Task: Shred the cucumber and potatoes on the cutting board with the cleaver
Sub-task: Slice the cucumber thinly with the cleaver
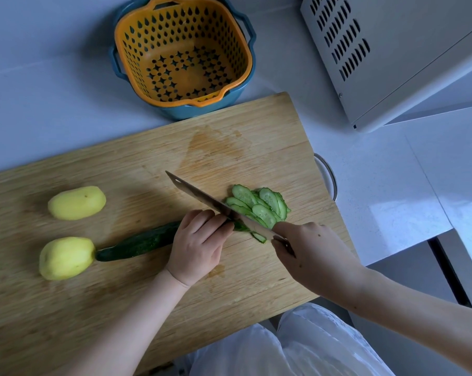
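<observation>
On the cutting board (137,164), right hand (310,256) holds cleaver (202,199) against cucumber (137,242).

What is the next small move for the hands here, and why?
Probably the left hand should shift slightly back along the cucumber, then the cleaver cuts another thin slice. The blade sits at the cut end beside that hand, slices lie fanned on its other side, and a long part of the cucumber is uncut.

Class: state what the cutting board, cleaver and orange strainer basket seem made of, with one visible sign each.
Cutting board: likely bamboo or wood, matt; fine parallel grain.
Cleaver: probably steel; grey sheen on the blade.
Orange strainer basket: apparently moulded plastic; uniform colour, shaped holes.
</observation>
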Tool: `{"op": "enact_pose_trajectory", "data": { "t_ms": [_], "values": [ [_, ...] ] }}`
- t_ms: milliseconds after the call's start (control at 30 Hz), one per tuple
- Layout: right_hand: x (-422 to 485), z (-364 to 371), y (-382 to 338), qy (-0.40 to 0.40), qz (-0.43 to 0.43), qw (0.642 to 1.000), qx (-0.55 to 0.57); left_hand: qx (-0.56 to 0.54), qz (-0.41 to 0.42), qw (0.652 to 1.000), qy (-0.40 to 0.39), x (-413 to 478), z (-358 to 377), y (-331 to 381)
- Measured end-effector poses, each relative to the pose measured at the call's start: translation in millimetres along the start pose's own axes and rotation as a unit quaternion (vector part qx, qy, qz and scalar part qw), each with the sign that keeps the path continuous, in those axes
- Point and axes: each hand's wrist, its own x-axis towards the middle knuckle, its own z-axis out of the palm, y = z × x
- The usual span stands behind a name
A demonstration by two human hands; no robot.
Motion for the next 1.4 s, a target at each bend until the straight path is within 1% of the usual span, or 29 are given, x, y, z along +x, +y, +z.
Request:
{"op": "enact_pose_trajectory", "data": {
  "t_ms": [200, 300, 433, 733, 967, 1167, 1267, 1400],
  "values": [
    [20.0, 10.9, -10.2, -0.016, 0.009, 1.0, -0.006, 0.002, -0.003, 1.0, -0.007, -1.1, -0.8, -0.4],
    [31.4, 18.9, -14.6, -0.009, 0.017, 1.0, 0.013, 0.009, -0.006, 1.0, -0.013, 0.1, -2.2, 0.6],
    [26.6, 11.8, -11.9, -0.004, 0.021, 0.999, 0.035, -0.002, -0.003, 1.0, -0.002, -0.5, -2.2, 0.7],
    [0.6, -1.5, -8.4, -0.008, 0.015, 1.0, 0.0, -0.005, 0.005, 1.0, 0.008, -1.2, -0.5, -0.2],
    [19.1, 9.6, -13.1, -0.032, 0.02, 0.999, -0.01, -0.007, -0.003, 1.0, 0.001, -0.6, -2.2, 0.6],
    [35.6, 15.9, -19.2, -0.014, 0.021, 1.0, 0.013, -0.014, -0.023, 1.0, 0.015, -0.5, -4.8, 2.6],
    [22.8, 5.1, -14.6, -0.009, 0.014, 1.0, 0.011, -0.014, -0.016, 1.0, 0.021, -2.9, -2.3, 0.7],
    [2.3, -3.9, -9.1, -0.013, 0.006, 1.0, -0.028, -0.012, -0.012, 1.0, 0.025, -4.5, 1.0, -1.4]
  ]
}}
